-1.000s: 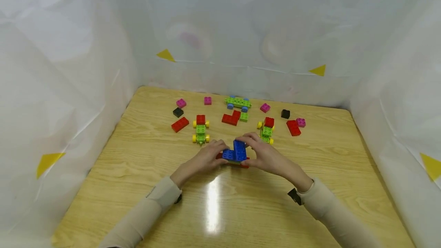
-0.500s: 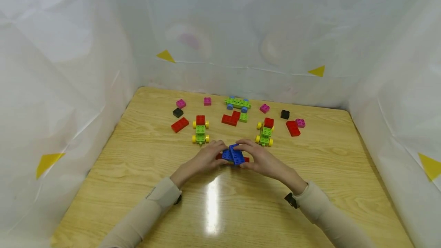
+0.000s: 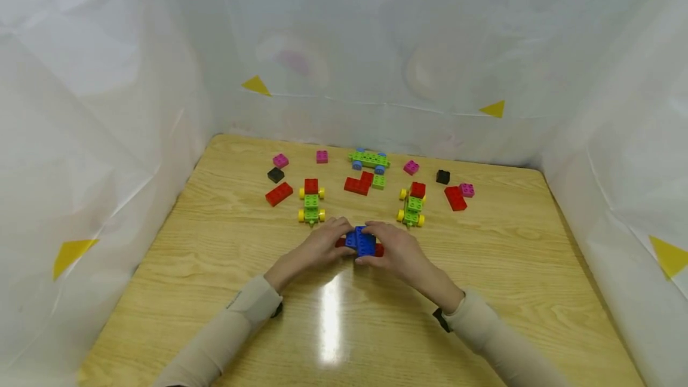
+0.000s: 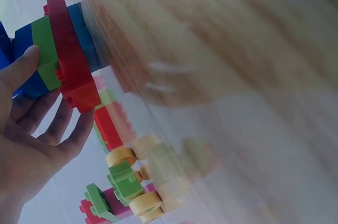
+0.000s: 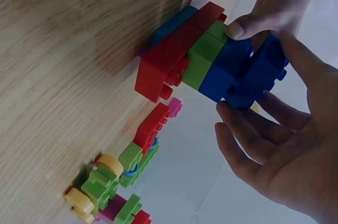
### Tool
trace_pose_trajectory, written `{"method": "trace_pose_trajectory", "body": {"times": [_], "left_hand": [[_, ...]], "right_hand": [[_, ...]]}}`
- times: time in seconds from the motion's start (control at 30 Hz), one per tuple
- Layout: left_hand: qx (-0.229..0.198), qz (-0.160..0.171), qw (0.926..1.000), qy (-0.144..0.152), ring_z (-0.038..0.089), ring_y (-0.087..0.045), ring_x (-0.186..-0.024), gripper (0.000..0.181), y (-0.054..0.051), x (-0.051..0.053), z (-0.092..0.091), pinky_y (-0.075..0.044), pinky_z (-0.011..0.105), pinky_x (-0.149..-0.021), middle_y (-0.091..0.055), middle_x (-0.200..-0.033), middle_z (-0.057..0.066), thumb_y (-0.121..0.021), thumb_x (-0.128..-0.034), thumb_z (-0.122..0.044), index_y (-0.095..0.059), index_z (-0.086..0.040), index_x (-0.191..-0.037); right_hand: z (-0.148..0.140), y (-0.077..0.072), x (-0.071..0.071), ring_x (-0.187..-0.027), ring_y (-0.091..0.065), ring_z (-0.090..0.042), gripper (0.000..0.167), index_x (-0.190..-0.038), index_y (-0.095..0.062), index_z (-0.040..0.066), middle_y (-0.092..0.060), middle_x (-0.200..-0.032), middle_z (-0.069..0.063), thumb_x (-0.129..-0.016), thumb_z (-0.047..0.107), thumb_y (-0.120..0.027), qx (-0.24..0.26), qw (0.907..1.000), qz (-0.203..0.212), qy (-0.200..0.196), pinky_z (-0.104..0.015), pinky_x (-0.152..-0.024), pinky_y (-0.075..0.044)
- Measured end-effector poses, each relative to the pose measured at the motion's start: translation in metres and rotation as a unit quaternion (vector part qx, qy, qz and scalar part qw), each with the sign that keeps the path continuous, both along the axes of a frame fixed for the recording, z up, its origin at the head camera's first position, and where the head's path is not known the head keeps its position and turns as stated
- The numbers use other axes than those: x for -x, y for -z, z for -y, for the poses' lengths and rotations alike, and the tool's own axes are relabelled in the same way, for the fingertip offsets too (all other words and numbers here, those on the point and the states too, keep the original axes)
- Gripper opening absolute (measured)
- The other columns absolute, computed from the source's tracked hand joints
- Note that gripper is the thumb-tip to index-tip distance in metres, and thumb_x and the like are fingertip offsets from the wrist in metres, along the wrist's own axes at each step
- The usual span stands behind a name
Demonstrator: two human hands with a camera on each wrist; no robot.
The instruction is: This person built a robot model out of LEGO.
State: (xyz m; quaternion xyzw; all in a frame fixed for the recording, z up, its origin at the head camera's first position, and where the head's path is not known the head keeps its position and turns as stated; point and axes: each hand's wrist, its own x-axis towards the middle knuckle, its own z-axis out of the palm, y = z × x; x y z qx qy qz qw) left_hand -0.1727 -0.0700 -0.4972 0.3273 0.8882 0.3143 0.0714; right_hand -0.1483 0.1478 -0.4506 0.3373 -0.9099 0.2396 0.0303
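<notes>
The left hand (image 3: pixel 321 245) is gripping a stack of bricks (image 5: pixel 206 57), which is standing on the counter (image 3: pixel 215 226) between the two hands. The layers are running blue, long red, green and blue from the bottom up. The right hand (image 3: pixel 399 249) is pinching an upper blue brick (image 3: pixel 366 242) between thumb and fingers; this brick is lying tilted over the top blue layer, with a gap showing between them in the right wrist view.

Beyond the hands, a left yellow-wheeled car (image 3: pixel 311 203) and a right yellow-wheeled car (image 3: pixel 413 204) are standing well apart, each carrying a red block at its far end. Farther back, a green base with blue wheels (image 3: pixel 369 159) is standing near the counter's far edge. A small green brick (image 3: pixel 378 182) is lying just beside some red bricks (image 3: pixel 357 185).
</notes>
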Motion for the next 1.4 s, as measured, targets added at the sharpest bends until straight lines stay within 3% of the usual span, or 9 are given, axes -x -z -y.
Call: {"method": "trace_pose_trajectory", "body": {"times": [0.17,0.43,0.63,0.8,1.17,1.4], "left_hand": [[0.000,-0.007,1.0000,-0.001,0.016,-0.050,-0.103,0.036,0.000,0.000,0.000,-0.045,0.032,-0.088,-0.056,-0.112,-0.002,-0.069,-0.0898,-0.026,-0.060,-0.010,-0.121],[-0.004,-0.009,1.0000,0.002,0.016,-0.050,-0.102,0.035,0.001,0.001,0.000,-0.045,0.032,-0.088,-0.056,-0.112,-0.001,-0.070,-0.0891,-0.025,-0.060,-0.010,-0.119],[-0.002,0.000,1.0000,0.000,0.016,-0.050,-0.106,0.034,0.000,0.001,0.001,-0.045,0.034,-0.093,-0.056,-0.113,-0.002,-0.070,-0.0896,-0.025,-0.060,-0.011,-0.119],[-0.002,0.005,1.0000,-0.002,0.016,-0.050,-0.105,0.032,0.001,0.001,0.000,-0.045,0.033,-0.092,-0.055,-0.112,-0.003,-0.070,-0.0894,-0.024,-0.060,-0.012,-0.117],[-0.051,0.068,0.9964,-0.006,0.016,-0.052,-0.107,0.030,-0.001,0.002,0.003,-0.046,0.033,-0.092,-0.055,-0.109,-0.004,-0.073,-0.0870,-0.017,-0.060,-0.014,-0.114],[-0.053,0.068,0.9963,0.000,0.013,-0.053,-0.106,0.025,0.002,0.005,0.003,-0.046,0.030,-0.092,-0.055,-0.108,-0.005,-0.073,-0.0868,-0.020,-0.060,-0.015,-0.108]], "right_hand": [[0.003,0.001,-0.003,-0.113,-0.059,-0.033,0.058,-0.122,-0.060,0.005,-0.058,-0.130,-0.017,-0.078,0.035,-0.081,0.000,1.0000,-0.004,0.002,-0.047,-0.088,-0.051],[-0.002,0.000,-0.006,-0.126,-0.049,-0.036,0.053,-0.131,-0.056,0.007,-0.045,-0.144,-0.017,-0.082,0.014,-0.077,0.016,0.9975,0.069,-0.001,-0.050,-0.095,-0.046],[-0.006,0.004,-0.003,-0.114,-0.056,-0.028,0.042,-0.123,-0.063,0.010,-0.056,-0.127,-0.011,-0.083,0.001,-0.073,0.051,0.9974,0.049,-0.016,-0.045,-0.090,-0.050],[-0.007,0.007,0.001,-0.105,-0.056,-0.022,0.034,-0.117,-0.068,0.010,-0.058,-0.116,-0.007,-0.084,0.004,-0.074,0.066,0.9972,0.017,-0.030,-0.039,-0.085,-0.052],[-0.008,0.011,0.007,-0.108,-0.056,-0.023,0.033,-0.114,-0.070,0.012,-0.060,-0.119,-0.008,-0.083,0.004,-0.074,0.062,0.9951,-0.024,-0.073,-0.040,-0.088,-0.051],[-0.003,0.009,0.008,-0.103,-0.057,-0.022,0.033,-0.115,-0.071,0.011,-0.064,-0.118,-0.007,-0.083,0.005,-0.075,0.055,0.9945,-0.037,-0.081,-0.038,-0.084,-0.052]]}}
